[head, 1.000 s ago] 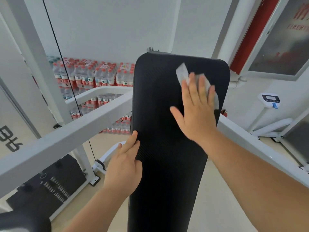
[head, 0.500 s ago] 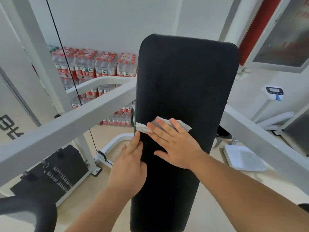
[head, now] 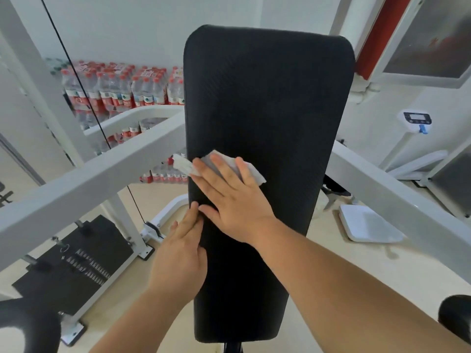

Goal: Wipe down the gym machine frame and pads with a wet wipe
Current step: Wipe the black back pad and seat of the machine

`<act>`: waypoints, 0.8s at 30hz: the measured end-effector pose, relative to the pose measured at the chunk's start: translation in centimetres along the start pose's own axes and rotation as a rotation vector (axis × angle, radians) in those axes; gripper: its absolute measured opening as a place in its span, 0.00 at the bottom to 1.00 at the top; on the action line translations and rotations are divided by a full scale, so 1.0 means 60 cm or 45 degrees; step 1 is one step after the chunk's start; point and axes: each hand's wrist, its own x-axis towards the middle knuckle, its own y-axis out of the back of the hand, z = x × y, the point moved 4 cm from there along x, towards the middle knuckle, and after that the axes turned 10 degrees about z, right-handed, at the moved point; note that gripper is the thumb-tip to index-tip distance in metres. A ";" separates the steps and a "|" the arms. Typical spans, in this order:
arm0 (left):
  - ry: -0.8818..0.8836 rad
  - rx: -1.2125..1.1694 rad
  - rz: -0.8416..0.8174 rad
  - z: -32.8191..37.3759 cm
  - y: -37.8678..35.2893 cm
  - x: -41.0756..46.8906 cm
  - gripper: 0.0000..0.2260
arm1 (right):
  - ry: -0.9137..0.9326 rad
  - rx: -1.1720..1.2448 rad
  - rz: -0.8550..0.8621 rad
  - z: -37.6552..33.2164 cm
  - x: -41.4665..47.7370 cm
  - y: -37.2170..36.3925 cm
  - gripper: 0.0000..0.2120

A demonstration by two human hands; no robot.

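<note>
The wet wipe (head: 230, 163) is pressed flat onto the black pad (head: 267, 103) by the right hand (head: 234, 200), fingers straight and spread, about halfway up near the pad's left edge, with one corner poking out past it. The left hand (head: 179, 256) is laid along that same edge just below, fingers extended, nothing gripped. A white frame bar (head: 89, 182) is seen off to the left, water bottles (head: 119, 90) stacked behind it.

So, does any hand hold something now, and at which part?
Nothing is gripped. The right hand presses the wet wipe flat against the black pad, covering its near part; the left hand rests on the pad's left edge.
</note>
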 end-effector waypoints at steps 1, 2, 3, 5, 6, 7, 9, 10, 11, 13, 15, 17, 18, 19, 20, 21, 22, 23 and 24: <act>0.008 0.051 -0.014 0.003 0.001 -0.002 0.28 | -0.036 0.012 0.005 0.008 -0.028 -0.008 0.35; 0.018 0.102 -0.019 0.005 -0.001 -0.003 0.27 | -0.081 0.019 0.004 0.019 -0.058 -0.016 0.35; 0.020 0.158 -0.011 0.007 -0.002 -0.004 0.26 | -0.134 0.015 0.001 0.033 -0.087 -0.020 0.36; -0.034 0.227 0.007 0.024 0.003 -0.002 0.26 | -0.292 -0.031 0.015 0.075 -0.128 -0.022 0.39; -0.056 0.240 -0.008 0.032 0.003 0.001 0.26 | -0.401 -0.062 0.025 0.101 -0.135 -0.019 0.40; -0.045 0.234 -0.037 0.039 0.002 0.004 0.26 | -0.530 -0.073 0.038 0.127 -0.133 -0.013 0.40; 0.020 0.207 -0.090 0.045 -0.002 0.009 0.27 | -0.807 -0.019 0.093 0.174 -0.108 0.009 0.41; 0.034 0.203 -0.084 0.048 -0.004 0.012 0.27 | -0.910 0.012 0.131 0.187 -0.091 0.020 0.42; 0.038 0.198 -0.067 0.050 -0.007 0.014 0.27 | -0.961 0.044 0.160 0.191 -0.076 0.026 0.42; 0.056 0.189 -0.035 0.048 -0.016 0.015 0.28 | -0.854 0.110 0.183 0.166 -0.054 0.025 0.42; 0.027 0.201 0.023 0.043 -0.029 0.012 0.29 | -0.576 0.143 0.141 0.112 -0.057 0.007 0.42; 0.025 0.229 0.020 0.040 -0.040 0.012 0.30 | -0.360 0.158 0.083 0.063 -0.089 -0.022 0.41; 0.039 0.253 0.012 0.040 -0.043 0.012 0.30 | -0.315 0.156 0.065 0.047 -0.110 -0.036 0.40; 0.057 0.278 0.016 0.040 -0.045 0.012 0.30 | -0.311 0.154 0.063 0.039 -0.129 -0.045 0.40; 0.076 0.297 0.023 0.041 -0.045 0.011 0.31 | -0.337 0.154 0.072 0.037 -0.144 -0.050 0.40; 0.084 0.306 0.023 0.042 -0.042 0.008 0.31 | -0.396 0.150 0.090 0.041 -0.156 -0.051 0.40; 0.076 0.307 0.021 0.044 -0.039 0.006 0.31 | -0.493 0.139 0.111 0.053 -0.164 -0.048 0.40; 0.068 0.298 0.020 0.046 -0.034 0.005 0.31 | -0.626 0.136 0.133 0.069 -0.167 -0.044 0.40; 0.067 0.287 0.012 0.047 -0.031 0.003 0.31 | -0.773 0.152 0.147 0.088 -0.166 -0.037 0.41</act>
